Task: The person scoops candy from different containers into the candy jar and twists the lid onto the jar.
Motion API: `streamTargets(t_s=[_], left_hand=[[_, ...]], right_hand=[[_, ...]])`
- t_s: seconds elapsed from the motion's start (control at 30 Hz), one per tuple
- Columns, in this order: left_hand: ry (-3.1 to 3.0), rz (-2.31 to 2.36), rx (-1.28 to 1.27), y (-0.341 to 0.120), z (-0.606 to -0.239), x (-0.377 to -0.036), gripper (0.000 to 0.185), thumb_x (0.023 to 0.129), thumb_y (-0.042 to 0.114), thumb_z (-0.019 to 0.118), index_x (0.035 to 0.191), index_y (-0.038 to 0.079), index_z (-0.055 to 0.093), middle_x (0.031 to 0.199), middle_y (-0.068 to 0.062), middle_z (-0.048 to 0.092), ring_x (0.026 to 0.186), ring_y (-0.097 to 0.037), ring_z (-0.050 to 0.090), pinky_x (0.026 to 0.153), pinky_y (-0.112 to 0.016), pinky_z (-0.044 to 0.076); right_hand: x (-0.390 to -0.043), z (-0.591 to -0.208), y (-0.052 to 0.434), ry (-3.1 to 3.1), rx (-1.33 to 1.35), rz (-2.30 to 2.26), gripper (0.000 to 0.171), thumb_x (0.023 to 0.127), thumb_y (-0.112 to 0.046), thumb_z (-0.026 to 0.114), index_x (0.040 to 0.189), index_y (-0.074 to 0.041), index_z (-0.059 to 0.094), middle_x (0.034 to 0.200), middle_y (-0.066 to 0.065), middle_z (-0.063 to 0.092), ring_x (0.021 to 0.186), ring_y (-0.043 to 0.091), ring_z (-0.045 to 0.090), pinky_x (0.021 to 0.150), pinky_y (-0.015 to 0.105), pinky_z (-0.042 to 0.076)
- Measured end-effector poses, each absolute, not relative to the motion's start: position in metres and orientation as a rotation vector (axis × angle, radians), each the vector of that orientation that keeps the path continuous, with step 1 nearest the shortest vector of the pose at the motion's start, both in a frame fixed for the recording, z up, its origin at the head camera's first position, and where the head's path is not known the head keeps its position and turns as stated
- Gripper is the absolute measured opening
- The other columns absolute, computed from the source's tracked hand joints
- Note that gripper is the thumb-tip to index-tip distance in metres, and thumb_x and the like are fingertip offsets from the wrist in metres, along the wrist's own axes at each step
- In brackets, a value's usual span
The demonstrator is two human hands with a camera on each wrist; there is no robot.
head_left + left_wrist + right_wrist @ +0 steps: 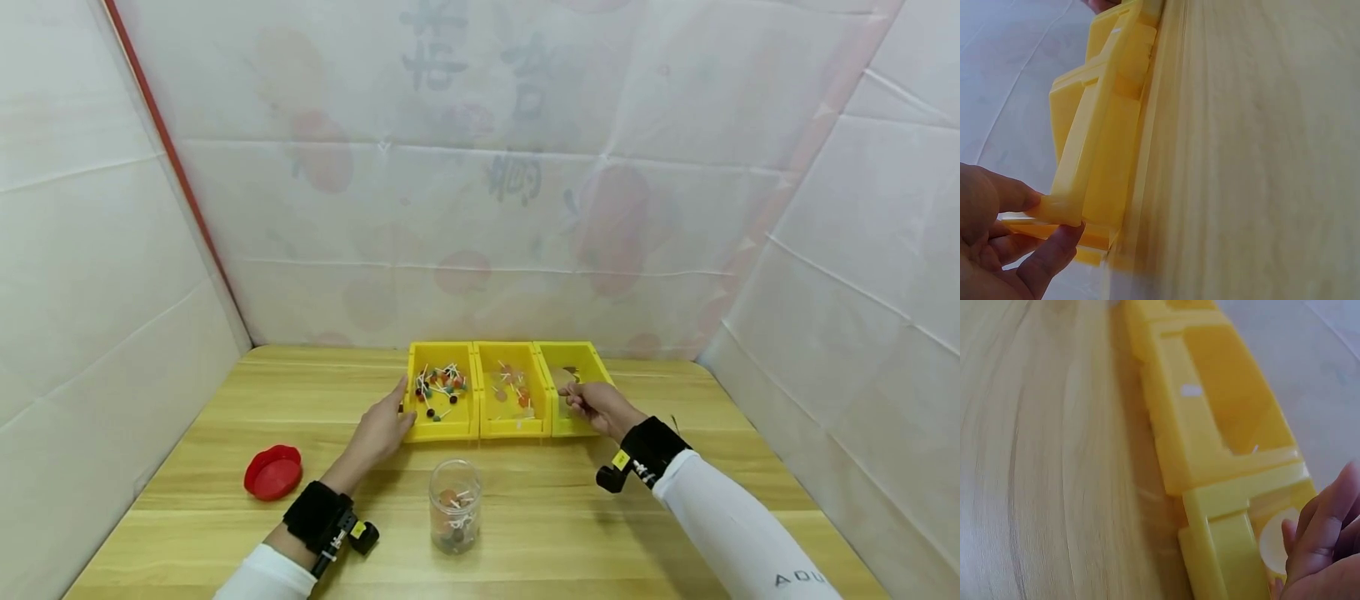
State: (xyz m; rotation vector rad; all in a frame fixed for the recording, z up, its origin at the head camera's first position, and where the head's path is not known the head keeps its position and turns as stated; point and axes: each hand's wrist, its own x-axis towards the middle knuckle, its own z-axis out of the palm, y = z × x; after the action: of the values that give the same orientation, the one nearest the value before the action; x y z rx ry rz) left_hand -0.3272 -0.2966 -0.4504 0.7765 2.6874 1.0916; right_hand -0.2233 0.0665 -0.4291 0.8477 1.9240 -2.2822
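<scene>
Three yellow bins stand joined in a row at the back of the table. My left hand (381, 429) grips the outer edge of the left bin (444, 430), with thumb and fingers on either side of its wall in the left wrist view. That bin holds several small round lollipops (442, 382) in mixed colours. The middle bin (513, 427) has flat orange lollipops (517, 387). Over the right bin (585, 357) my right hand (602, 407) reaches in with curled fingers. A pale round disc (1274, 540) shows beside the fingertips; whether they pinch it is hidden.
A clear jar (455, 508) with several lollipops inside stands uncovered in front of the bins. To the left lies a red scalloped lid (273, 472). Pale cloth walls (465, 208) enclose the wooden table (555, 533) at the back and sides.
</scene>
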Motion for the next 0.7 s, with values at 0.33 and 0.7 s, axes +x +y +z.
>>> streamTargets(t_s=[0.33,0.7], left_hand=[[2.692,1.085,0.767,-0.294,-0.451,-0.324,0.073,0.098,0.014,0.061,0.156,0.006,0.018,0.142,-0.025,0.047,0.049,-0.014,0.041,0.047,-0.027,0.039],[2.721,1.043,0.791,-0.295,-0.451,-0.323,0.071,0.098,0.015,0.061,0.155,0.002,0.02,0.142,-0.025,0.047,0.111,-0.037,0.059,0.089,-0.049,0.051]], right_hand=[[-0.215,-0.443,0.068,1.824,0.848,-2.392,0.04,0.108,-0.02,0.039,0.135,0.009,0.043,0.069,-0.001,0.053,0.053,0.001,0.049,0.049,0.011,0.046],[-0.205,-0.446,0.068,1.773,0.788,-2.444,0.042,0.108,-0.022,0.037,0.139,0.005,0.042,0.07,0.001,0.053,0.054,0.002,0.052,0.05,0.012,0.047]])
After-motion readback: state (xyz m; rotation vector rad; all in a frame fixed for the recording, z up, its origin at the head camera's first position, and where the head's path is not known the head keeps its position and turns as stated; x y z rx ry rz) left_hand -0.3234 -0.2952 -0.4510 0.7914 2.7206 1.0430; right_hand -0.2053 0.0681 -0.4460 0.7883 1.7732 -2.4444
